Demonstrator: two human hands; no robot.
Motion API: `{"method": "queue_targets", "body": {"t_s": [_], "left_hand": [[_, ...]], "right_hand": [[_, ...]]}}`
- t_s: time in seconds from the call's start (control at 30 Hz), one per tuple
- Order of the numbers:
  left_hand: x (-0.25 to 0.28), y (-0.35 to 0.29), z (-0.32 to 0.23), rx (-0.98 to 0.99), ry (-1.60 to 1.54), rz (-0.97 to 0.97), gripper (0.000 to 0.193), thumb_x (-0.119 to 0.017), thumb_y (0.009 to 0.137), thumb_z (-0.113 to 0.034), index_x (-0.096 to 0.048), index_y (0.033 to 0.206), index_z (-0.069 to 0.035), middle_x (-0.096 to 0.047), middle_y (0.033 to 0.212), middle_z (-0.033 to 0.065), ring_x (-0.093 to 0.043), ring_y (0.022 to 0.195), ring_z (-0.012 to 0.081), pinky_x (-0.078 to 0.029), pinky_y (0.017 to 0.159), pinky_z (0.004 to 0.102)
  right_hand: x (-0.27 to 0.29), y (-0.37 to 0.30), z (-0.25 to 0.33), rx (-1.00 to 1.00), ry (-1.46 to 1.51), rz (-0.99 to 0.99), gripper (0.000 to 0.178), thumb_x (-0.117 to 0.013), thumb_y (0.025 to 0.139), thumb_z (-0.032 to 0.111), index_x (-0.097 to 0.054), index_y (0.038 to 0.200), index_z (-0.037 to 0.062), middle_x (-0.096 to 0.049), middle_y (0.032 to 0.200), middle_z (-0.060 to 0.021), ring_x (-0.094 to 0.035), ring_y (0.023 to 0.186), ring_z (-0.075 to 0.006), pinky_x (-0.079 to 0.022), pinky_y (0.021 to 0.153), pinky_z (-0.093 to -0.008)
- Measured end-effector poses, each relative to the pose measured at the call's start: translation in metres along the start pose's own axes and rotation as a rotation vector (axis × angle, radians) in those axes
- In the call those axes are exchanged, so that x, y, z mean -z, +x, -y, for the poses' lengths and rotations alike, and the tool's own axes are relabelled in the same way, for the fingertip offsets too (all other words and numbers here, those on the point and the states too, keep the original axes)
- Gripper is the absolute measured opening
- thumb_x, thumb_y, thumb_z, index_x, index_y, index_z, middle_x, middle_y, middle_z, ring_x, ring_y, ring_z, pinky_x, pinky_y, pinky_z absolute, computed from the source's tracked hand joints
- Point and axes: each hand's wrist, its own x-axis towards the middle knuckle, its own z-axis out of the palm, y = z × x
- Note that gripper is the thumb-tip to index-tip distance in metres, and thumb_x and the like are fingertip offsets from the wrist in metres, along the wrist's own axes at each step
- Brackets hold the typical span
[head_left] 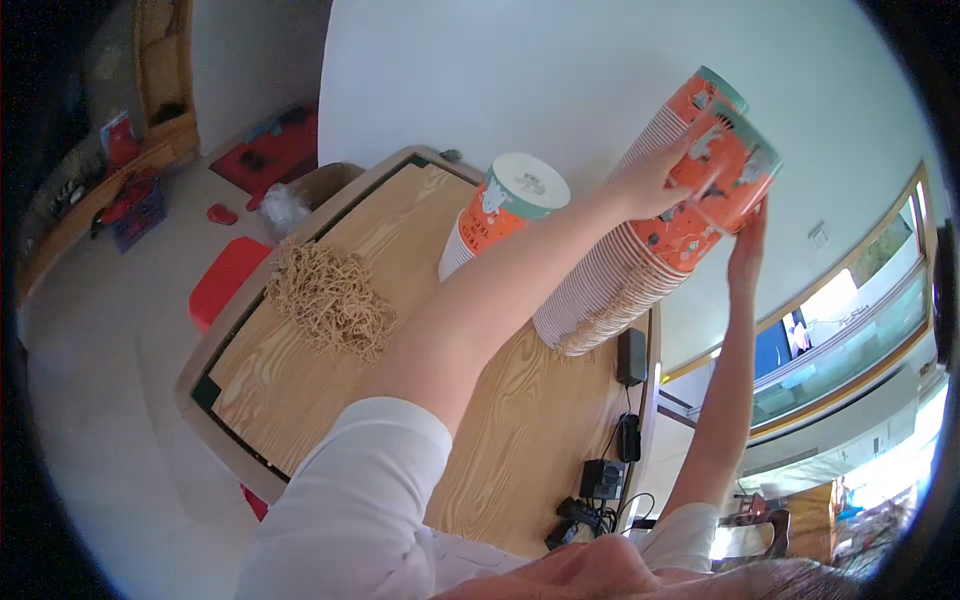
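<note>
Both my hands are raised over the far right of the table around an orange paper cup [738, 165] with a green band, slightly blurred. My left hand [650, 185] grips its left side with bent fingers; my right hand [748, 245] closes on its lower right side. Directly below and behind stands a tall stack of nested paper cups [600, 295], orange at the top with many white rims beneath. Another tall stack [695, 95] rises behind it, partly hidden. Left of these, a shorter stack [525, 185] stands bottom-up, partly covered by my left forearm.
A heap of tan crinkled paper shreds [330, 298] lies on the wooden table [500, 440]. Black adapters and cables [602, 480] sit along the right edge. A red stool [228, 280] and a clear plastic bag [286, 210] are beyond the left edge. A white wall rises behind.
</note>
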Motion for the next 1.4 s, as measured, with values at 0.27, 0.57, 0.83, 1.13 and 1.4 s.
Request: {"method": "queue_targets", "body": {"t_s": [0.27,0.57,0.83,1.13,1.4], "left_hand": [[-0.021,-0.071,0.050,-0.067,0.238,-0.128,0.077,-0.065,0.081,-0.028,-0.030,0.144,-0.001,-0.036,0.144,0.0209,-0.037,0.132,0.0357,-0.030,0.110,0.0413],[0.045,-0.164,0.007,-0.062,0.376,-0.460,0.043,-0.062,0.085,-0.013,-0.050,0.125,-0.006,-0.054,0.123,0.0161,-0.050,0.116,0.0332,-0.038,0.100,0.0435],[0.110,-0.291,0.093,0.831,0.168,-0.688,0.015,-0.065,0.086,-0.015,-0.062,0.094,-0.003,-0.063,0.086,0.0043,-0.057,0.081,0.0143,-0.046,0.074,0.0300],[0.086,-0.273,0.106,1.090,-0.273,-0.623,0.020,-0.068,0.081,-0.025,-0.063,0.081,-0.006,-0.060,0.072,0.0024,-0.055,0.066,0.0125,-0.043,0.059,0.0294],[0.079,-0.265,0.107,1.147,-0.334,-0.668,0.021,-0.066,0.082,-0.027,-0.056,0.074,-0.011,-0.054,0.063,0.0000,-0.050,0.055,0.0122,-0.037,0.048,0.0289]], "right_hand": [[-0.044,-0.071,0.003,-0.184,-0.034,0.005,0.054,-0.032,0.099,0.003,-0.016,0.150,0.0095,-0.032,0.149,-0.0142,-0.039,0.133,-0.0248,-0.036,0.107,-0.0369],[-0.041,-0.095,0.066,0.018,-0.237,-0.357,0.042,-0.048,0.091,-0.002,-0.042,0.133,0.0007,-0.053,0.128,-0.0146,-0.056,0.111,-0.0229,-0.047,0.089,-0.0326],[-0.199,-0.108,0.114,0.000,-0.141,0.293,0.033,-0.058,0.084,0.002,-0.055,0.118,0.0044,-0.054,0.120,-0.0175,-0.052,0.112,-0.0336,-0.041,0.098,-0.0428],[-0.246,-0.075,0.094,-0.172,0.001,0.271,0.017,-0.065,0.082,0.002,-0.066,0.099,0.0033,-0.063,0.106,-0.0140,-0.062,0.096,-0.0269,-0.048,0.083,-0.0337],[-0.238,-0.057,0.071,-0.064,0.015,0.272,0.015,-0.069,0.078,0.001,-0.068,0.093,0.0019,-0.068,0.091,-0.0105,-0.064,0.085,-0.0215,-0.049,0.077,-0.0301]]}}
